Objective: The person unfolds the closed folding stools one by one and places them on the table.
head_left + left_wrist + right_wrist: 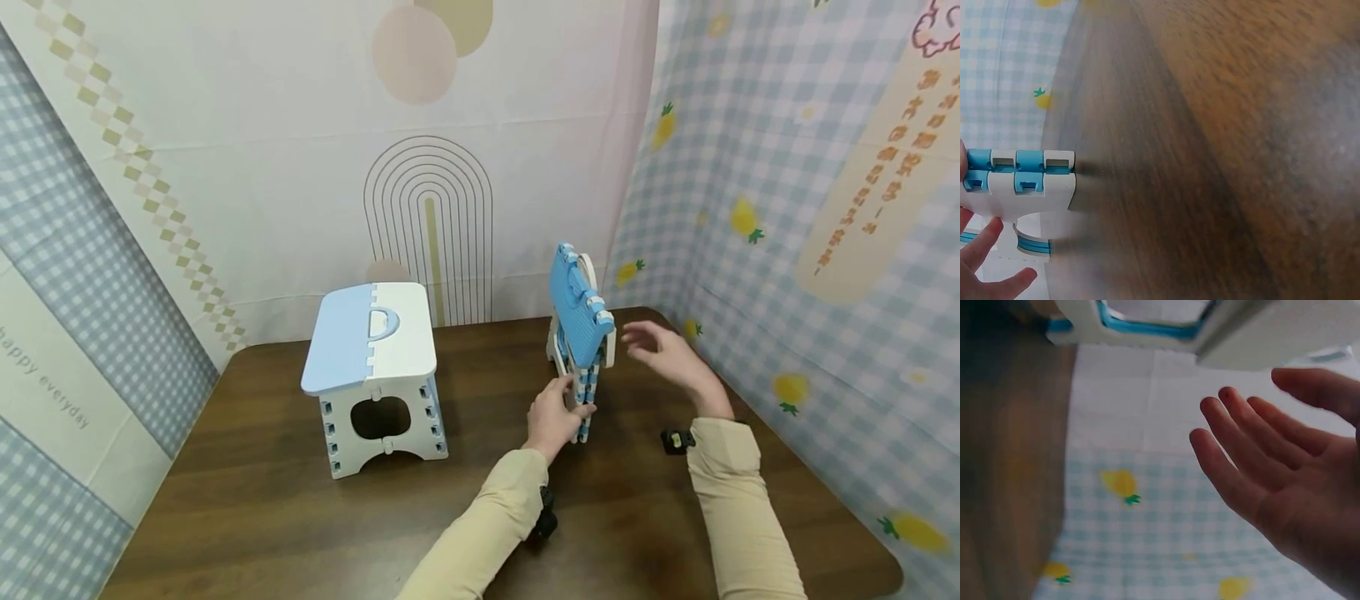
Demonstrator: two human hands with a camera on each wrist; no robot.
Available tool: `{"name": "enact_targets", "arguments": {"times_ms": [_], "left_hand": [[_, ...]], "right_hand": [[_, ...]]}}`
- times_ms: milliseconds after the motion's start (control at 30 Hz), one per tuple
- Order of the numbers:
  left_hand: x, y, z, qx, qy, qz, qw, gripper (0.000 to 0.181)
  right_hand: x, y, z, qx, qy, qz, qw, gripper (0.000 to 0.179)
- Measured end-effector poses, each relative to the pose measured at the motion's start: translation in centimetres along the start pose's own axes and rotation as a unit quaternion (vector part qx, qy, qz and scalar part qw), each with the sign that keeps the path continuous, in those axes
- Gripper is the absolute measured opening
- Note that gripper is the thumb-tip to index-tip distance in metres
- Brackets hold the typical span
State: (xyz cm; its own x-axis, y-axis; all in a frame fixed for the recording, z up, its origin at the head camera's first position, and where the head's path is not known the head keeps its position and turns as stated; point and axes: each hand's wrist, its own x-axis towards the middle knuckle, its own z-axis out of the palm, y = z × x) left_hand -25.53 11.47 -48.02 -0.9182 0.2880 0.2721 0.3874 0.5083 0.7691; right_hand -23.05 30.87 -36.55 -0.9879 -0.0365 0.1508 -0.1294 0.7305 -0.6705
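Okay, folded sky-blue and white plastic stool (581, 321) stands upright, edge-on, on the dark brown wood-grain table (225, 500), right of the table's middle. Its blue ribbed top panel faces left; blue and white hinge knuckles run down the near edge.

Person's left hand (553, 417) grips that stool low down at the near side: thumb on the hinged edge, fingers (985, 240) spread on the white panel, near an arched cut-out. Right hand (667, 354) is empty, fingers relaxed and slightly bent, thumb well apart from them; it hangs in the air just beside the stool's right side, with a small gap.

Second stool, pale-blue and white plastic, unfolded (386, 358), stands on its legs to the left, well apart from both hands. Half its top is blue, half white, with an arched handle at the seam.

Both arms wear beige sleeves (476, 529), a small black device (677, 442) at each wrist. White printed cloth (300, 192) hangs behind; blue-and-white checked cloth with yellow pineapples (682, 250) hangs on the right.
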Motion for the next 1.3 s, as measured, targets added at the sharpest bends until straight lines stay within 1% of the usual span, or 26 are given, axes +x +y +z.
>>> {"name": "enact_targets", "arguments": {"times_ms": [133, 233, 300, 333, 400, 467, 600, 667, 733, 833, 933, 1067, 1300], "left_hand": [[-0.1, 0.0, 0.0, -0.002, -0.003, -0.001, 1.0000, 0.045], [0.0, 0.0, -0.1, -0.006, -0.005, -0.003, 1.0000, 0.043], [0.0, 0.0, -0.1, -0.007, -0.005, -0.004, 0.9999, 0.043], [0.0, 0.0, -0.1, -0.008, -0.006, -0.004, 0.9999, 0.043], [0.0, -0.1, -0.2, -0.007, -0.005, -0.003, 1.0000, 0.043], [0.1, -0.1, -0.3, -0.005, -0.003, 0.000, 1.0000, 0.044], [0.1, -0.2, -0.5, -0.003, 0.001, 0.008, 1.0000, 0.044], [0.1, -0.3, -0.5, -0.003, 0.002, 0.012, 0.9999, 0.044], [0.1, -0.3, -0.5, -0.004, 0.000, 0.015, 0.9999, 0.044], [0.0, -0.3, -0.5, -0.007, -0.004, 0.017, 0.9998, 0.044], [0.1, -0.5, -0.6, -0.006, -0.007, 0.019, 0.9998, 0.044], [0.3, -0.7, -0.6, -0.002, -0.002, 0.027, 0.9996, 0.044], [0.2, -1.1, -0.8, 0.022, 0.011, 0.038, 0.9990, 0.043]], "right_hand": [[-1.0, 0.8, 2.2, 0.032, -0.032, -0.023, 0.9987, 0.052], [-1.4, 1.2, 3.7, 0.054, -0.062, -0.015, 0.9965, 0.055], [-1.6, 1.4, 4.6, 0.068, -0.071, -0.009, 0.9951, 0.056], [-1.6, 1.5, 5.1, 0.073, -0.069, -0.009, 0.9949, 0.056], [-1.6, 1.7, 6.1, 0.090, -0.056, -0.015, 0.9943, 0.054], [-1.5, 1.9, 6.9, 0.103, -0.034, -0.022, 0.9939, 0.051], [-1.3, 2.4, 8.4, 0.123, 0.010, -0.013, 0.9923, 0.047], [-1.3, 2.6, 9.0, 0.128, 0.033, -0.006, 0.9911, 0.046], [-1.4, 2.8, 9.5, 0.123, 0.057, -0.006, 0.9907, 0.046], [-1.6, 2.8, 10.1, 0.118, 0.083, -0.003, 0.9896, 0.046], [-1.7, 2.6, 10.4, 0.108, 0.102, -0.002, 0.9889, 0.047], [-1.7, 2.4, 10.5, 0.093, 0.124, -0.005, 0.9880, 0.046], [-1.8, 2.4, 10.2, 0.077, 0.131, 0.011, 0.9884, 0.050]]}}
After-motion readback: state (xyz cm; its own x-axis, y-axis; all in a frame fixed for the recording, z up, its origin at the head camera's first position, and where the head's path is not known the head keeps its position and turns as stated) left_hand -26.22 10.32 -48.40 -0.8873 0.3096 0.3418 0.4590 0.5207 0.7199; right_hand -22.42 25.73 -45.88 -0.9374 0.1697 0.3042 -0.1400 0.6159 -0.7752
